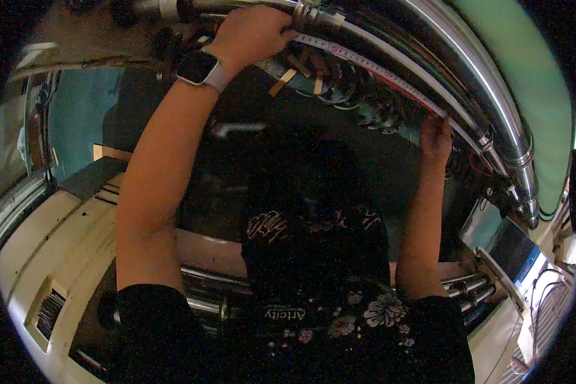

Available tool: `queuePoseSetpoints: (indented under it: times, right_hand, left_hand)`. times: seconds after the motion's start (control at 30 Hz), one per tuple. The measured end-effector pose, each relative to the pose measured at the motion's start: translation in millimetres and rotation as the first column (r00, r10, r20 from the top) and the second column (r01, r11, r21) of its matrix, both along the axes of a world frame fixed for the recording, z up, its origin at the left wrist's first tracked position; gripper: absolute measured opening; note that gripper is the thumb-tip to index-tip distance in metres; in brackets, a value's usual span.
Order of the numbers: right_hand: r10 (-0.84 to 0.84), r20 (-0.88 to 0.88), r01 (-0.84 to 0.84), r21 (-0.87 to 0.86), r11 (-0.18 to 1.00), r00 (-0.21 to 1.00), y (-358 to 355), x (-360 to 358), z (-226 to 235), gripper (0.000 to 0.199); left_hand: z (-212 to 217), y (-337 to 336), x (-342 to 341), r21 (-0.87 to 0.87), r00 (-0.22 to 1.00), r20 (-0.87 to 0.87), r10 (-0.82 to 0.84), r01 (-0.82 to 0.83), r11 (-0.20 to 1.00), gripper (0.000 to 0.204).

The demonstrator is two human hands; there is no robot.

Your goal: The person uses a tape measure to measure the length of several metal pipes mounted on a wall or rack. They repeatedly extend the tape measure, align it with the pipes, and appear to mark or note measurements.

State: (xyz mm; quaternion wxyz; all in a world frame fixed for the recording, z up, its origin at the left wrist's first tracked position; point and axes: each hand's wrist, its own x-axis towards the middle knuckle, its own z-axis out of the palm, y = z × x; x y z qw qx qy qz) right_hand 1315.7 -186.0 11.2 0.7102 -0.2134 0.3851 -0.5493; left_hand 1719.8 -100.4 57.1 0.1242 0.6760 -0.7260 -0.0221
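A white measuring tape [365, 63] with fine markings runs along the underside of a shiny metal roller [454, 48]. Near the top of the view, my left hand [256, 35], with a smartwatch [197, 66] on its wrist, closes its fingers at the tape's left end, beside a metal collar. Farther right and lower, my right hand [435, 136] pinches the tape near its right end from below. Between the two hands the strip looks taut, with a red edge along part of it. My fingertips are partly hidden on both sides.
Several curled dark metal parts [371, 105] and tan strips [288, 80] sit below the tape. A broad green roller [525, 70] curves along the upper right. Cream machine panels [51, 237] stand at lower left, and more metal rollers [205, 301] cross behind my body.
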Motion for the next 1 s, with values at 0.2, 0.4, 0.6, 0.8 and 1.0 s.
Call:
queuePoseSetpoints:
  times: [0.2, 0.4, 0.6, 0.8, 1.0]
  right_hand:
    - [-0.057, -0.016, 0.058, 0.036, 0.998, 0.998, -4, 11, 9, 0.02]
    - [-0.053, -0.087, 0.056, 0.036, 0.998, 0.995, -8, 5, 6, 0.023]
    - [0.029, -0.067, -0.028, 0.017, 0.999, 0.997, -15, -6, -1, 0.024]
    - [0.021, -0.4, -0.08, -0.132, 0.988, 0.916, -22, -21, -16, 0.023]
    - [-0.092, -0.068, 0.096, 0.058, 0.994, 0.993, -7, 5, 3, 0.02]
  left_hand:
    - [11, -7, -5, 0.083, 0.999, -0.038, -0.029, 0.032, 0.996, 0.025]
    - [12, -14, -2, 0.043, 0.997, 0.003, -0.082, 0.082, 0.996, 0.025]
    - [37, -14, -9, 0.172, 0.999, -0.03, 0.021, -0.015, 0.985, 0.027]
    - [42, -16, -8, 0.224, 1.0, 0.0, 0.007, -0.007, 0.975, 0.027]
    - [43, -11, -8, 0.18, 0.995, -0.097, 0.024, -0.006, 0.984, 0.024]
